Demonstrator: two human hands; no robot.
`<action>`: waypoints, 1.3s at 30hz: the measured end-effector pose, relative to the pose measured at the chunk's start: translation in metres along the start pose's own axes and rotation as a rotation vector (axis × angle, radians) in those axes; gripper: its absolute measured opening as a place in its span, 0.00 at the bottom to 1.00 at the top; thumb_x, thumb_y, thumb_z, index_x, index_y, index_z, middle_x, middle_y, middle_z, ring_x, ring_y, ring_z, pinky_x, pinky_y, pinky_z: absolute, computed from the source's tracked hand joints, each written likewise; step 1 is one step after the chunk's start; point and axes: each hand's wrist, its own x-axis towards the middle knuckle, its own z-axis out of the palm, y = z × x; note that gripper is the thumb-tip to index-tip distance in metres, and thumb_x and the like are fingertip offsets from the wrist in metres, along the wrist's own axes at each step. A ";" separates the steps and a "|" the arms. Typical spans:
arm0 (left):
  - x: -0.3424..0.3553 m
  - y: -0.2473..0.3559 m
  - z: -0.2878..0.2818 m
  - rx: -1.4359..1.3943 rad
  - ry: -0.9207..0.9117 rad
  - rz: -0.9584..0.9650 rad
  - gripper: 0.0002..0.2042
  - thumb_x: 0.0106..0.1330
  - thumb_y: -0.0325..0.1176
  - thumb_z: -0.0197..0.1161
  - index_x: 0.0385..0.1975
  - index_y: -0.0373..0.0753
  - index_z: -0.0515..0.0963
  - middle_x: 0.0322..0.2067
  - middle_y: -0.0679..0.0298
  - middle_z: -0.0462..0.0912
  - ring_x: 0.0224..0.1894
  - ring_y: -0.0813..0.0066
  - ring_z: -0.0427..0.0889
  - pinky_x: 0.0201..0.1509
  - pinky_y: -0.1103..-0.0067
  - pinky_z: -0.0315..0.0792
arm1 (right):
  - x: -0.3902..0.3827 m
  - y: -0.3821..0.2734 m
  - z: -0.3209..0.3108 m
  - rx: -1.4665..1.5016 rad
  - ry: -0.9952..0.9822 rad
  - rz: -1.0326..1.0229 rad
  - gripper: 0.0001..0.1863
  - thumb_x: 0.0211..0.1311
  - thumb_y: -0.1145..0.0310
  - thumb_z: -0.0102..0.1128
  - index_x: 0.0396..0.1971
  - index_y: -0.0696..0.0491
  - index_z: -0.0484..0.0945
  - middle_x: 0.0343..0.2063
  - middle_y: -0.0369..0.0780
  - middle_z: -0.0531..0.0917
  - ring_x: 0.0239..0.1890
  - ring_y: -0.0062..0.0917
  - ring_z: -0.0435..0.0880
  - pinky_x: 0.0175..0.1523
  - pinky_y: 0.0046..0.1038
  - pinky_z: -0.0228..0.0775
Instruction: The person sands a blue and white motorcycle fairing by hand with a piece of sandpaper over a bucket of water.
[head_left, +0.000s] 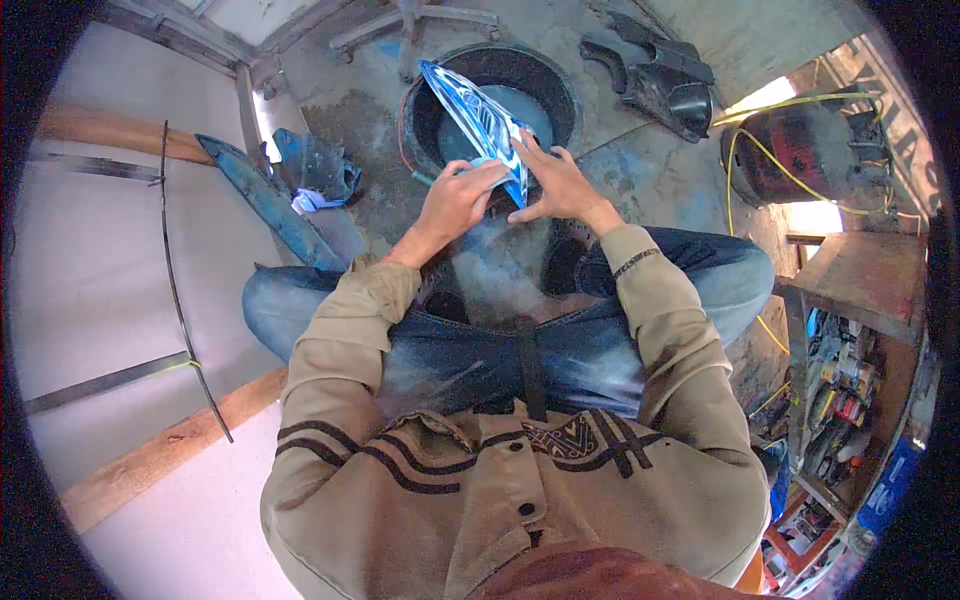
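Observation:
A long, pointed plastic body panel [478,118], glossy blue with white markings, slants over the black tub in front of me. My right hand [558,183] grips its near end, fingers across the face and thumb at the lower tip. My left hand [455,205] is closed against the panel's left edge. Something small and pale blue shows under its fingertips; I cannot make out what it is. The round black tub [562,92] has greyish water [520,108] in it, partly covered by the panel.
Black plastic moulded parts [655,80] lie beyond the tub at right. A dusty blue panel [265,200] leans at left beside a blue-stained container [325,170]. At right are a dark tank [790,155] with a yellow hose [731,185] and a cluttered wooden shelf [860,275].

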 end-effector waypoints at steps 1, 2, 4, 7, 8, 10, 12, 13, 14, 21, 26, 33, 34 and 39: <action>0.000 0.000 0.000 0.000 -0.001 0.001 0.24 0.63 0.21 0.68 0.61 0.45 0.83 0.61 0.62 0.86 0.64 0.67 0.84 0.63 0.66 0.73 | 0.000 0.000 0.000 -0.002 0.002 -0.002 0.75 0.39 0.31 0.82 0.83 0.55 0.51 0.83 0.53 0.51 0.82 0.45 0.59 0.79 0.59 0.49; 0.000 0.001 0.001 -0.008 0.016 0.000 0.23 0.64 0.21 0.68 0.60 0.44 0.83 0.61 0.62 0.87 0.64 0.67 0.84 0.62 0.66 0.73 | 0.000 0.000 0.000 -0.001 0.003 -0.002 0.75 0.39 0.31 0.82 0.83 0.55 0.51 0.83 0.53 0.51 0.82 0.45 0.59 0.79 0.59 0.49; 0.000 0.003 0.002 -0.016 0.033 -0.002 0.23 0.64 0.21 0.68 0.60 0.44 0.83 0.60 0.62 0.87 0.64 0.67 0.85 0.62 0.66 0.73 | 0.000 -0.001 -0.001 -0.002 0.004 -0.002 0.76 0.38 0.32 0.83 0.83 0.55 0.51 0.83 0.53 0.51 0.82 0.45 0.60 0.79 0.59 0.49; -0.001 0.003 0.004 -0.011 0.036 -0.008 0.22 0.65 0.21 0.68 0.60 0.44 0.83 0.59 0.62 0.88 0.64 0.67 0.84 0.61 0.65 0.73 | 0.001 -0.002 0.000 -0.018 -0.001 0.007 0.76 0.38 0.32 0.83 0.83 0.54 0.51 0.83 0.53 0.51 0.82 0.45 0.60 0.80 0.59 0.49; -0.002 0.003 0.005 -0.017 0.038 -0.012 0.22 0.65 0.21 0.68 0.60 0.43 0.83 0.60 0.62 0.87 0.65 0.67 0.84 0.62 0.65 0.73 | 0.001 -0.003 0.000 -0.018 -0.001 0.004 0.76 0.38 0.32 0.83 0.83 0.54 0.51 0.83 0.53 0.51 0.82 0.45 0.60 0.80 0.59 0.49; -0.001 0.005 0.004 -0.024 0.041 -0.015 0.22 0.65 0.21 0.68 0.60 0.43 0.83 0.60 0.62 0.87 0.65 0.67 0.84 0.62 0.65 0.72 | 0.000 -0.001 0.000 -0.024 0.010 -0.006 0.76 0.38 0.31 0.83 0.83 0.53 0.51 0.83 0.52 0.51 0.81 0.45 0.61 0.79 0.59 0.50; -0.001 0.006 0.004 -0.043 0.034 -0.014 0.22 0.65 0.21 0.68 0.60 0.43 0.83 0.60 0.62 0.87 0.66 0.67 0.83 0.63 0.64 0.72 | 0.000 0.001 0.002 -0.024 0.017 -0.009 0.76 0.39 0.31 0.83 0.83 0.53 0.51 0.83 0.51 0.51 0.81 0.45 0.61 0.79 0.59 0.50; -0.001 0.007 0.004 -0.044 0.035 -0.014 0.22 0.65 0.21 0.68 0.60 0.43 0.83 0.60 0.62 0.87 0.66 0.67 0.83 0.63 0.64 0.72 | 0.000 0.002 0.003 -0.024 0.024 -0.010 0.76 0.39 0.31 0.82 0.83 0.53 0.50 0.83 0.51 0.51 0.81 0.45 0.61 0.79 0.59 0.51; 0.000 0.007 0.004 -0.041 0.033 -0.016 0.22 0.65 0.21 0.68 0.60 0.43 0.83 0.60 0.62 0.87 0.66 0.67 0.83 0.63 0.64 0.72 | -0.001 0.003 0.003 -0.024 0.023 -0.009 0.76 0.39 0.31 0.82 0.83 0.53 0.50 0.83 0.51 0.51 0.81 0.45 0.61 0.79 0.59 0.51; -0.001 0.006 0.004 -0.040 0.030 -0.028 0.21 0.66 0.22 0.68 0.60 0.43 0.83 0.60 0.61 0.87 0.66 0.67 0.83 0.64 0.64 0.72 | 0.000 0.003 0.003 -0.017 0.026 -0.020 0.75 0.39 0.31 0.82 0.83 0.53 0.51 0.84 0.51 0.51 0.82 0.45 0.60 0.78 0.59 0.52; -0.001 0.006 0.004 -0.026 0.038 -0.024 0.21 0.66 0.22 0.67 0.59 0.43 0.84 0.60 0.61 0.88 0.65 0.67 0.84 0.64 0.65 0.72 | 0.000 0.001 0.003 -0.032 0.022 -0.008 0.75 0.39 0.31 0.82 0.83 0.54 0.51 0.83 0.51 0.51 0.82 0.45 0.60 0.78 0.59 0.52; -0.001 0.005 0.003 -0.036 0.034 -0.037 0.20 0.67 0.23 0.67 0.59 0.43 0.84 0.59 0.60 0.88 0.66 0.66 0.84 0.65 0.65 0.70 | 0.002 -0.001 0.001 -0.031 -0.001 0.002 0.76 0.39 0.31 0.82 0.83 0.54 0.51 0.83 0.51 0.51 0.81 0.46 0.62 0.79 0.58 0.51; -0.002 0.005 0.004 -0.036 0.034 -0.039 0.20 0.67 0.23 0.67 0.59 0.43 0.84 0.59 0.60 0.88 0.66 0.66 0.84 0.65 0.65 0.70 | 0.003 -0.001 0.001 -0.028 -0.002 0.000 0.76 0.39 0.31 0.82 0.83 0.54 0.51 0.83 0.51 0.51 0.81 0.46 0.62 0.79 0.58 0.51; 0.001 0.016 -0.003 -0.055 -0.092 -0.005 0.24 0.65 0.22 0.67 0.63 0.44 0.81 0.63 0.60 0.85 0.68 0.66 0.81 0.67 0.64 0.68 | 0.001 0.002 0.002 -0.033 0.002 -0.003 0.76 0.39 0.30 0.82 0.83 0.54 0.50 0.83 0.51 0.51 0.81 0.46 0.62 0.79 0.58 0.51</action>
